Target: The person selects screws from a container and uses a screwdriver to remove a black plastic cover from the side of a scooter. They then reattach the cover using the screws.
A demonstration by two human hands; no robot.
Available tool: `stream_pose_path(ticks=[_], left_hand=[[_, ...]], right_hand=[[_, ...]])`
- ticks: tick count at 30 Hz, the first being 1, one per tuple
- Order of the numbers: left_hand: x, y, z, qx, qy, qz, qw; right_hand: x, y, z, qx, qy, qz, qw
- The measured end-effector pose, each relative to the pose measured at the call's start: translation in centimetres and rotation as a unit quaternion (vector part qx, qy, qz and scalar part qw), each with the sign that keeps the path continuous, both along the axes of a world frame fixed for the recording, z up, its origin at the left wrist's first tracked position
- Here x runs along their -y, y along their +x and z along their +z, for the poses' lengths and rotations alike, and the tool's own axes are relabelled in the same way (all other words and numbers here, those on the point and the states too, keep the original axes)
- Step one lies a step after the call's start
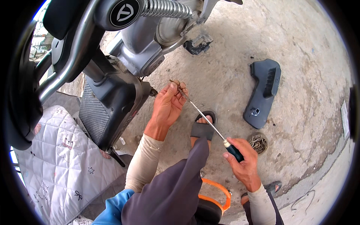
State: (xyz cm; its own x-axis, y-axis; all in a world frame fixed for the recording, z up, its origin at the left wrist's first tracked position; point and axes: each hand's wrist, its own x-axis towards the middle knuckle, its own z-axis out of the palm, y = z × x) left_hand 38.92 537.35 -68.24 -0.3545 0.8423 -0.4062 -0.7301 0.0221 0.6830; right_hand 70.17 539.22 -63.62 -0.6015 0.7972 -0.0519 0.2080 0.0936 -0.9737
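Observation:
My right hand is closed round the dark green and cream handle of a screwdriver. Its long metal shaft slants up and left to my left hand. There the thumb and fingers pinch a thin, rusty, screw-like piece at the screwdriver's tip. Where tip and piece meet is partly hidden by the fingers. Just left of that hand stands a scooter with a dark plastic footboard section and a grey metal housing above it.
A dark plastic cover lies on the concrete at right. Below it stands a round container of screws. A dirty black part lies near the scooter's wheel. A quilted white cloth is at left, an orange tubular frame beneath me.

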Motion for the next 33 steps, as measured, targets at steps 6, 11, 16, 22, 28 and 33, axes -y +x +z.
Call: stream_pose_path(ticks=[6, 11, 16, 22, 28, 33], left_hand=[[-0.9, -0.4, 0.0, 0.018, -0.003, -0.014, 1.000], [-0.4, -0.7, 0.0, 0.020, -0.007, -0.010, 1.000], [0.3, -0.6, -0.4, 0.016, 0.000, -0.019, 1.000], [0.1, -1.1, 0.3, -0.018, -0.041, 0.007, 0.999], [-1.4, -2.6, -0.2, -0.033, -0.035, 0.044, 0.998], [-2.7, -3.9, -0.9, -0.058, -0.029, 0.051, 0.997]], right_hand=[[-0.5, -0.1, -0.7, -0.005, -0.015, -0.014, 1.000], [-0.3, -0.6, -0.5, 0.005, -0.011, -0.013, 1.000], [0.1, -0.4, -0.6, 0.008, -0.021, 0.000, 1.000], [1.4, -1.4, -0.2, -0.067, -0.436, -0.053, 0.896], [1.1, -4.6, -0.3, -0.042, -0.291, -0.058, 0.954], [0.5, -6.4, -0.7, -0.050, -0.199, -0.055, 0.977]])
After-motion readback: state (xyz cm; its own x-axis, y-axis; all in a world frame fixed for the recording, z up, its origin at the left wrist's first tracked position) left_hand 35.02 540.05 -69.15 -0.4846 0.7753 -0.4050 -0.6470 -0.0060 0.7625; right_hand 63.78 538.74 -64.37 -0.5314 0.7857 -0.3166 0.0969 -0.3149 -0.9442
